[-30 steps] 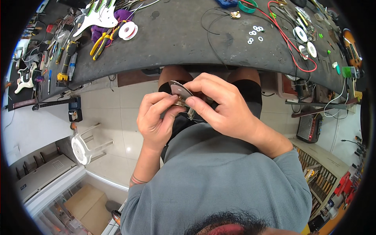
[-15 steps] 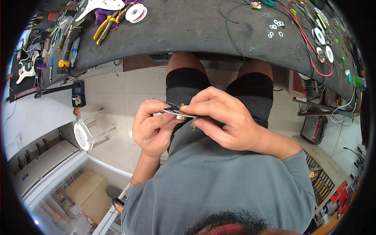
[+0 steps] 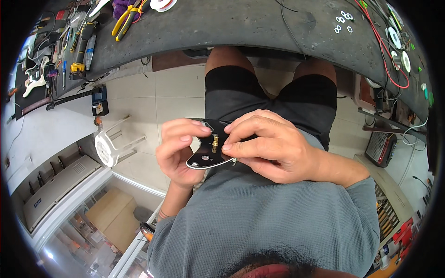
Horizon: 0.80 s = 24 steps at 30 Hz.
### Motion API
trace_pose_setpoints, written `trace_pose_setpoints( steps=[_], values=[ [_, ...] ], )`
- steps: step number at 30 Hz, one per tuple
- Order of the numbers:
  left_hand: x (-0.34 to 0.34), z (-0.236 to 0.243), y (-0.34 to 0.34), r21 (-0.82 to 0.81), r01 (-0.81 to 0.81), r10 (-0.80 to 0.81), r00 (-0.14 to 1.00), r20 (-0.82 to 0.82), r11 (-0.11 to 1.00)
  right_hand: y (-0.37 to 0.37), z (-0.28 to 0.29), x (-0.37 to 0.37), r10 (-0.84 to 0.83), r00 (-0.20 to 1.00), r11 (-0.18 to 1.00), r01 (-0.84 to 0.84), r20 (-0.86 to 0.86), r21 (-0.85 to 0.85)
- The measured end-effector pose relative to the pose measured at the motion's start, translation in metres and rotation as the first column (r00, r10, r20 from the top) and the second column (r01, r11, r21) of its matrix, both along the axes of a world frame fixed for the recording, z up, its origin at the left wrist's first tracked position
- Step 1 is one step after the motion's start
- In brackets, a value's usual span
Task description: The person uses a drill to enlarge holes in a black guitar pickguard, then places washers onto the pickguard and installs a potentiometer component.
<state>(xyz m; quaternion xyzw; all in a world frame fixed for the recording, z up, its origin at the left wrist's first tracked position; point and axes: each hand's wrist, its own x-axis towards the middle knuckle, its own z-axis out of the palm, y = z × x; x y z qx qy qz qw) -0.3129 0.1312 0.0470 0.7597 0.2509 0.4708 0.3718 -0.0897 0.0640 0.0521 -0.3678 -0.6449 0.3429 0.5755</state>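
A black pickguard with a pale edge is held above my lap, its dark face turned up. From that face a brass-coloured potentiometer shaft stands up, and a round hole lies near the left end. My left hand grips the pickguard's left side, fingers near the far edge and the thumb hidden beneath. My right hand is closed on its right part, with thumb and fingertips close beside the shaft. A bit of metal shows under the right fingers; what else lies below is hidden.
The dark workbench runs across the far side. On it are yellow-handled pliers, a yellow-and-black power tool, several white washers and red wire. A white stool stands at left, an amplifier at right.
The pickguard has tilted from nearly edge-on to show its black face and the shaft. Both hands have turned with it, and the left fingers have shifted. The whole view has moved slightly.
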Motion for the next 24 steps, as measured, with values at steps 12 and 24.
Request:
trace_pose_setpoints(
  steps=[12,24],
  values=[
    [0.007,-0.003,-0.006,-0.020,0.134,-0.134,0.991,0.009,0.991,0.027,0.032,0.114,-0.549,0.772,0.824,0.565,0.320,0.052],
    [0.005,-0.003,0.005,-0.039,0.228,-0.227,0.974,0.007,0.973,0.106,0.036,0.325,-0.354,0.051,0.661,0.720,0.934,0.211]
  ],
)
